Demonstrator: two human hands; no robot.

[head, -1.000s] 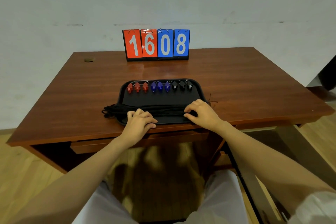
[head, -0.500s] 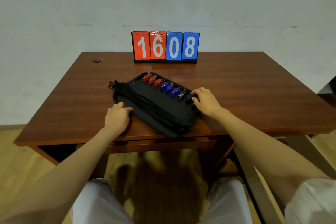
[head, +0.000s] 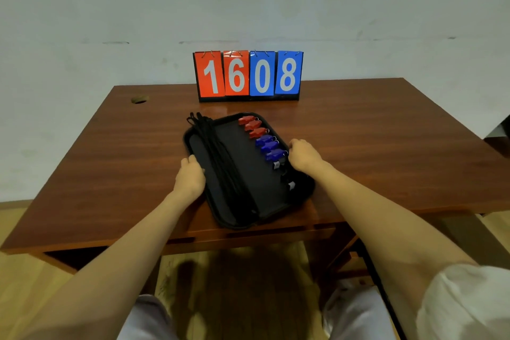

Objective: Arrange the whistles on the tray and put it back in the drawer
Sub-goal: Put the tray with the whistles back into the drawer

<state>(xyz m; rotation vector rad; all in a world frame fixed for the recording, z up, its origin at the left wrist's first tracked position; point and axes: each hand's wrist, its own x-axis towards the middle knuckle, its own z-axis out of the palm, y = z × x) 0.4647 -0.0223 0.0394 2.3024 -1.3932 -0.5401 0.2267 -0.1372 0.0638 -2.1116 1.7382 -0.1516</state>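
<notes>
The left hand (head: 190, 176) and right hand (head: 303, 156) are clamping opposite rims of the black tray (head: 248, 182) lying on the desk (head: 386, 132), the whistles (head: 266, 142) sitting just inside the right grip and likely sliding loose if the tray is tipping.

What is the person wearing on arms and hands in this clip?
The left hand and the right hand are bare: no gloves, rings or watch visible. Both forearms are uncovered. A white sleeve covers the right upper arm; no left sleeve is in frame.

Whistles (head: 265, 143) in tray (head: 242, 174) on desk (head: 372, 146); scoreboard (head: 248, 74) behind.
</notes>
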